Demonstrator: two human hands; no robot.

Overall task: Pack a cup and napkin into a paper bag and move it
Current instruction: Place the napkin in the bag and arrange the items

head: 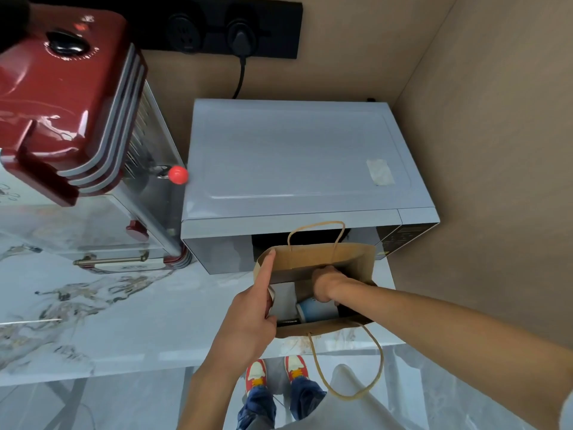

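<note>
A brown paper bag [313, 259] with twine handles stands open on the marble counter, right in front of the microwave. My left hand [248, 318] grips the bag's left wall, index finger stretched up along the rim. My right hand [327, 283] reaches down into the bag and is curled over the upper end of a blue and white cup [317, 310], which is tilted with its rim toward the left. A white napkin [283, 301] lies flat on the bag's bottom, left of the cup. My fingertips are hidden inside the bag.
A grey microwave [297, 162] stands directly behind the bag, beside the brown right wall. A red and silver machine [71, 97] with a red-knobbed lever occupies the back left. The marble counter [108, 321] stretches left; its front edge runs just below the bag.
</note>
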